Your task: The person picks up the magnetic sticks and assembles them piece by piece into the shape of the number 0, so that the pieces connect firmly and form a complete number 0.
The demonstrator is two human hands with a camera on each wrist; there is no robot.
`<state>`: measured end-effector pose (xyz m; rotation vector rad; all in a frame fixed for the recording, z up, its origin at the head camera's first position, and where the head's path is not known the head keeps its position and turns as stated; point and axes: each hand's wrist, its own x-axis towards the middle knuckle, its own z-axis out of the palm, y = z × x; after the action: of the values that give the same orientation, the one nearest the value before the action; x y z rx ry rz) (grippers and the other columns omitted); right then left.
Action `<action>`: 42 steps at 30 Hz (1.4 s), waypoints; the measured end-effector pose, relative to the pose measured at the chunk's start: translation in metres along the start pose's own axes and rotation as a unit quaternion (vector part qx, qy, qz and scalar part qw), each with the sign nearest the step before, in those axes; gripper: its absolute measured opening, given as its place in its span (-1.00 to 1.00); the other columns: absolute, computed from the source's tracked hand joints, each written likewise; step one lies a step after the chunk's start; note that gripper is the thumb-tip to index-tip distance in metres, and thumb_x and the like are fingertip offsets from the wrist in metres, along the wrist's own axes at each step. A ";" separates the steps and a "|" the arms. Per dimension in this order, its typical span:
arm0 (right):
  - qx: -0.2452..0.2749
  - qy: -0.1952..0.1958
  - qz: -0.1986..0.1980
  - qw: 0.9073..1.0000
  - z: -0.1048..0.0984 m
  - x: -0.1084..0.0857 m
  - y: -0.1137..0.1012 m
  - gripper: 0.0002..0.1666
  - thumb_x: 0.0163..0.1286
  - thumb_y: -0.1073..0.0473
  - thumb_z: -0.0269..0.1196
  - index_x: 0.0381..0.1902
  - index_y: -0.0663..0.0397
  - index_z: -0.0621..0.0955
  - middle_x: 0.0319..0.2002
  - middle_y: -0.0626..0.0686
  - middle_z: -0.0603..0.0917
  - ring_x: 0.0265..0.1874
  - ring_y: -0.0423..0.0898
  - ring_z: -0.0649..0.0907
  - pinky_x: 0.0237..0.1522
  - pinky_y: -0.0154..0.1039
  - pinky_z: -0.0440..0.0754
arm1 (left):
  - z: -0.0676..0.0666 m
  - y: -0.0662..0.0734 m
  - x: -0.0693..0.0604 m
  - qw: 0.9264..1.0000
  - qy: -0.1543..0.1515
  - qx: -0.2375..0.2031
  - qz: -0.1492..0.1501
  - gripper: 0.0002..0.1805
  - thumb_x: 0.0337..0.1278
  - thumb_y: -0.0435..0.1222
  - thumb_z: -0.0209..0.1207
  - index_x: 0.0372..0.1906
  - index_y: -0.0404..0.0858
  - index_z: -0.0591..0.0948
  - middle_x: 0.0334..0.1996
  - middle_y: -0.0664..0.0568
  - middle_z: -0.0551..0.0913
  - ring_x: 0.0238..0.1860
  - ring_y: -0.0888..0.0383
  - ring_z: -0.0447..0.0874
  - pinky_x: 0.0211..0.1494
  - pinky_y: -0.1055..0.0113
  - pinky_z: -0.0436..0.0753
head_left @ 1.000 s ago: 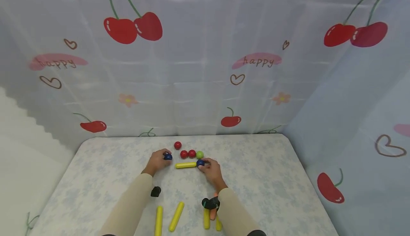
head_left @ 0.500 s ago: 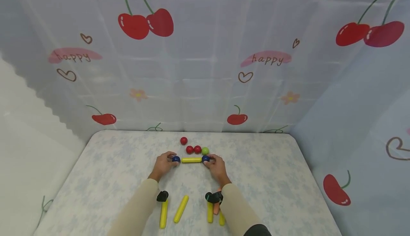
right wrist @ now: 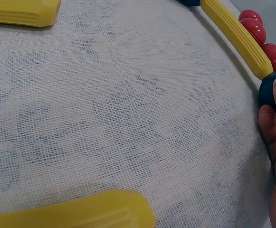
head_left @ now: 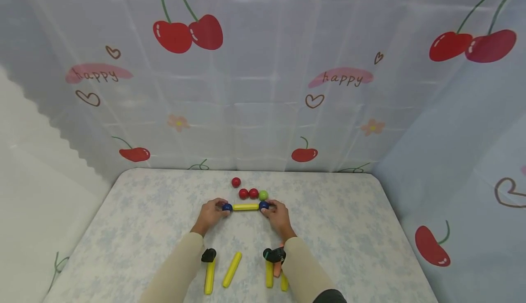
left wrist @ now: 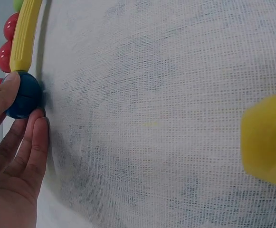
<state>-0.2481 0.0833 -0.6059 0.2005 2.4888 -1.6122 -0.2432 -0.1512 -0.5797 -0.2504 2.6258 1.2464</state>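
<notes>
A yellow ribbed stick (head_left: 245, 207) lies crosswise toward the back of the table, with a blue ball at each end. My left hand (head_left: 210, 216) pinches the left blue ball (head_left: 227, 208) between thumb and fingers. In the left wrist view this ball (left wrist: 27, 97) meets the stick's end (left wrist: 21, 59). The right blue ball (head_left: 264, 205) is held by my right hand (head_left: 280, 218), thumb on its near side. In the right wrist view that ball (right wrist: 267, 90) sits against the stick's other end (right wrist: 262, 69).
Behind the stick are red balls (head_left: 243, 194) and a green ball (head_left: 263, 195), with another red ball (head_left: 236, 182) farther back. Nearer me lie several yellow sticks (head_left: 232, 269) and an orange piece (head_left: 277, 268), partly under the right wrist camera. A cherry-printed curtain (head_left: 263, 65) hangs behind the table.
My left hand has brought its blue ball rightward to the stick's left end, closing the gap between them. The right hand keeps its ball at the other end. The head view has shifted slightly.
</notes>
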 end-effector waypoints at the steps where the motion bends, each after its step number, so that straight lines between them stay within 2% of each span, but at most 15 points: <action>1: 0.001 -0.001 0.001 1.000 0.000 0.000 0.000 -0.57 0.32 0.20 0.30 0.13 0.15 0.57 -0.08 0.08 0.64 -0.35 -0.15 0.58 -0.33 -0.25 0.53 | 0.000 0.000 -0.001 1.000 -0.001 -0.001 0.000 -0.63 0.12 -0.30 0.32 0.06 -0.25 0.60 -0.01 -0.13 0.62 -0.12 0.03 0.56 -0.03 0.12 0.56; 10: 0.002 -0.001 -0.005 1.000 0.002 -0.003 -0.003 -0.58 0.32 0.21 0.29 0.13 0.17 0.57 -0.08 0.09 0.64 -0.37 -0.14 0.57 -0.35 -0.25 0.52 | -0.004 -0.001 -0.003 1.000 -0.006 0.009 0.005 -0.59 0.12 -0.28 0.33 0.09 -0.23 0.57 -0.04 -0.13 0.61 -0.08 -0.01 0.56 0.03 0.08 0.55; 15: 0.005 0.002 -0.013 1.000 0.003 -0.002 -0.004 -0.59 0.33 0.21 0.29 0.12 0.18 0.57 -0.07 0.10 0.63 -0.37 -0.14 0.57 -0.33 -0.24 0.54 | -0.016 -0.001 -0.005 0.998 -0.044 0.045 0.013 -0.45 0.12 -0.23 0.32 0.20 -0.25 0.45 -0.07 -0.13 0.60 -0.06 -0.03 0.56 0.06 0.03 0.52; 18: 0.010 -0.003 -0.006 1.000 0.003 -0.001 -0.006 -0.59 0.33 0.19 0.29 0.12 0.17 0.57 -0.05 0.11 0.64 -0.32 -0.13 0.60 -0.27 -0.22 0.57 | -0.027 -0.002 -0.010 0.993 -0.071 0.093 0.019 -0.47 0.10 -0.22 0.33 0.17 -0.25 0.46 -0.15 -0.07 0.61 -0.14 0.02 0.56 -0.01 0.06 0.55; 24: 0.010 0.004 0.002 1.000 0.002 0.003 -0.006 -0.59 0.32 0.19 0.30 0.11 0.16 0.58 -0.02 0.13 0.63 -0.24 -0.10 0.61 -0.22 -0.18 0.58 | -0.048 -0.002 -0.034 0.974 -0.134 0.174 0.061 -0.67 0.07 -0.25 0.35 -0.05 -0.23 0.59 -0.35 0.02 0.62 -0.31 0.12 0.56 -0.18 0.16 0.56; 28: 0.002 0.006 0.005 1.000 0.002 0.004 -0.004 -0.58 0.32 0.19 0.30 0.12 0.15 0.58 -0.01 0.11 0.62 -0.25 -0.10 0.61 -0.23 -0.19 0.58 | -0.053 -0.006 -0.056 0.969 -0.149 0.191 0.054 -0.71 0.04 -0.27 0.36 -0.12 -0.22 0.60 -0.43 0.06 0.62 -0.40 0.16 0.55 -0.29 0.23 0.54; 31: 0.001 0.008 0.011 1.000 0.001 0.004 -0.005 -0.58 0.32 0.19 0.30 0.12 0.13 0.58 -0.04 0.10 0.63 -0.28 -0.11 0.60 -0.24 -0.20 0.58 | -0.052 -0.010 -0.073 0.974 -0.155 0.164 0.025 -0.72 0.05 -0.27 0.36 -0.11 -0.20 0.60 -0.44 0.06 0.60 -0.44 0.15 0.53 -0.36 0.26 0.53; 34: -0.001 0.010 0.012 1.000 0.000 0.002 -0.006 -0.58 0.32 0.19 0.30 0.12 0.13 0.58 -0.06 0.09 0.64 -0.29 -0.11 0.60 -0.25 -0.20 0.58 | -0.049 -0.013 -0.088 0.980 -0.165 0.114 -0.013 -0.70 0.04 -0.28 0.37 -0.09 -0.19 0.60 -0.45 0.03 0.57 -0.48 0.12 0.51 -0.43 0.27 0.53; 37: -0.003 0.006 0.012 1.000 -0.001 0.000 -0.007 -0.58 0.32 0.19 0.30 0.13 0.15 0.58 -0.06 0.09 0.64 -0.29 -0.11 0.60 -0.25 -0.20 0.58 | -0.045 -0.019 -0.101 0.980 -0.178 0.071 -0.046 -0.67 0.03 -0.28 0.37 -0.06 -0.19 0.60 -0.44 0.01 0.54 -0.50 0.11 0.51 -0.47 0.27 0.56; 39: -0.002 0.006 0.014 1.000 -0.001 -0.002 -0.007 -0.58 0.32 0.18 0.30 0.13 0.14 0.58 -0.06 0.09 0.64 -0.29 -0.11 0.60 -0.25 -0.21 0.58 | -0.042 -0.022 -0.108 0.980 -0.182 0.061 -0.055 -0.66 0.02 -0.28 0.38 -0.06 -0.19 0.60 -0.45 0.00 0.55 -0.51 0.11 0.52 -0.48 0.27 0.57; 42: 0.004 0.006 0.015 1.000 -0.001 -0.004 -0.007 -0.57 0.31 0.18 0.31 0.13 0.15 0.58 -0.07 0.10 0.64 -0.28 -0.11 0.60 -0.25 -0.22 0.58 | -0.038 -0.026 -0.117 0.980 -0.183 0.065 -0.049 -0.66 -0.01 -0.28 0.39 -0.08 -0.19 0.60 -0.49 0.01 0.55 -0.56 0.13 0.51 -0.51 0.29 0.56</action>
<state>-0.2453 0.0813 -0.5989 0.2495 2.4769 -1.6139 -0.1291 -0.1905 -0.5436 -0.1130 2.3346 0.9776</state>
